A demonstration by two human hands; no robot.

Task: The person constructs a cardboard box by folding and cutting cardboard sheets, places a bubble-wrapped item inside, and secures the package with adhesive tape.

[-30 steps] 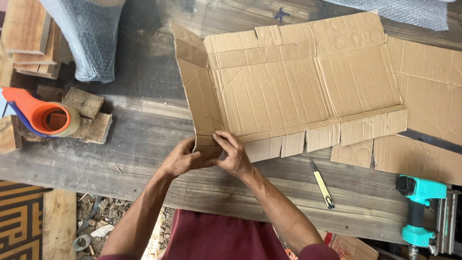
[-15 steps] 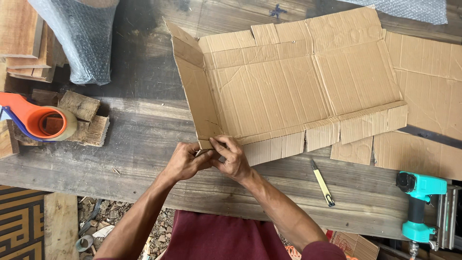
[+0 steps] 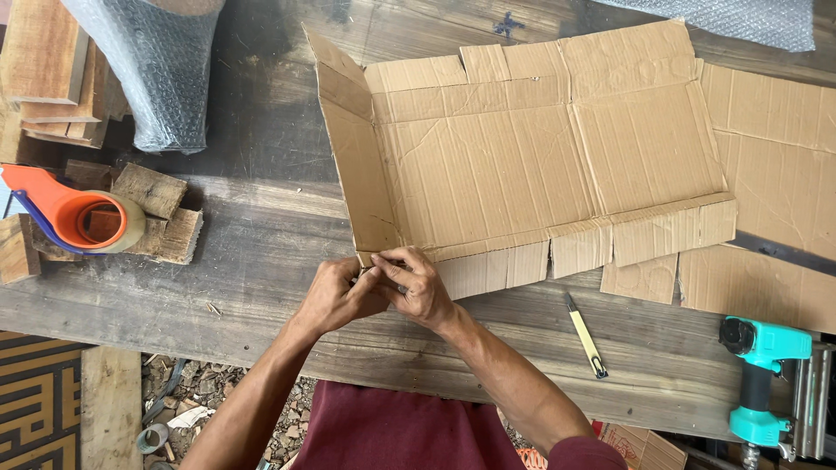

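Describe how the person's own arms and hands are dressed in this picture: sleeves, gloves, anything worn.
Both the left hand and right hand are bare, with no gloves. The forearms are uncovered too. A maroon sleeve shows only at the right upper arm, matching the maroon shirt. No watch or ring is visible.

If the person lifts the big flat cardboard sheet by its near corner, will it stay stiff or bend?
The cardboard sheet would probably fold along its creases; the left flap already stands up. It looks thin and corrugated, so likely light for its size. Both hands, left hand and right hand, pinch one corner, so the far side may sag.
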